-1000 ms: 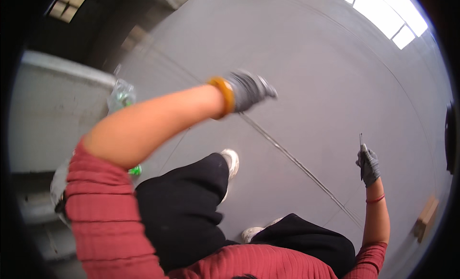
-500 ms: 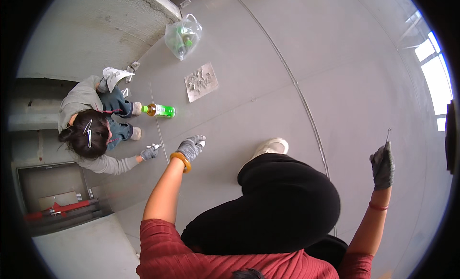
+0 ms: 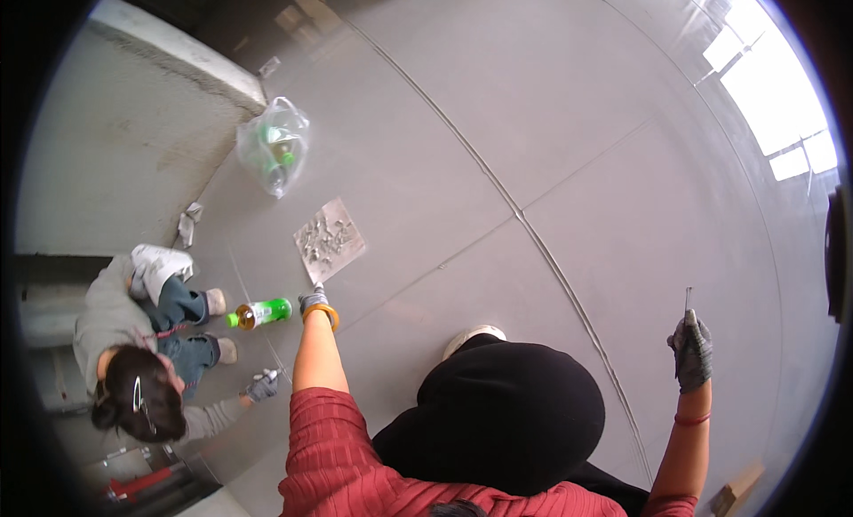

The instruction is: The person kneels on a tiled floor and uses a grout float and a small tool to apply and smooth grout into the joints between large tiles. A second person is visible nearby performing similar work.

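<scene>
My left hand, in a grey glove, reaches forward to the near corner of a pale sheet. Its fingertips are together at that corner and seem to pinch it, though the grip is partly hidden. Small grey scraps lie scattered on the sheet. Off to the right, my right hand, gloved in dark grey, is closed around a slim metal tool whose thin tip points up and away. The tool's exact kind is too small to make out.
Left of my left hand a green-labelled bottle lies on its side. Beside it a co-worker crouches, one gloved hand at the floor. A clear plastic bag of bottles stands near the low wall.
My view has turned and shifted. My left hand has gone forward to the sheet's near corner. My right hand still holds the slim tool out to the side.
</scene>
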Demonstrator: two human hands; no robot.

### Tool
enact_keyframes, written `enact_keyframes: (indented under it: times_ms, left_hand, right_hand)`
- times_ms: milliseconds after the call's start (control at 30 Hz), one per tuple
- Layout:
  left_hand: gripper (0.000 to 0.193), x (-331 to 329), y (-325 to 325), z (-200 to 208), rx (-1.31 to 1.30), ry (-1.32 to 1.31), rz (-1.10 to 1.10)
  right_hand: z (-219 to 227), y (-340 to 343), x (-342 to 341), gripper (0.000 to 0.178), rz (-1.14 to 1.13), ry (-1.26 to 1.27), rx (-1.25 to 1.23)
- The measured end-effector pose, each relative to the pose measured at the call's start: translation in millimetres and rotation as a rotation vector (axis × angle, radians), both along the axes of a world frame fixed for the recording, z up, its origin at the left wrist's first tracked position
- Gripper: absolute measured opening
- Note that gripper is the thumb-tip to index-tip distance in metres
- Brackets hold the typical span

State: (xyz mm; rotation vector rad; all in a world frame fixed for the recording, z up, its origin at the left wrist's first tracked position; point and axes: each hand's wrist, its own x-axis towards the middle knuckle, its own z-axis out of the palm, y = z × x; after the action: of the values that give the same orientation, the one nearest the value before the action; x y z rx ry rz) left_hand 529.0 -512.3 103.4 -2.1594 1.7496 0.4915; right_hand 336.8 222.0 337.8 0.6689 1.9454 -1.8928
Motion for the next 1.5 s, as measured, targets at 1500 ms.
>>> enact_keyframes:
  times_ms: [1500]
  left_hand:
    - [0.112,-299,303,206,2.438,1.308,-0.016]
  right_hand:
    - [30,-150,-57,0.040,0.150,0.333,-0.284]
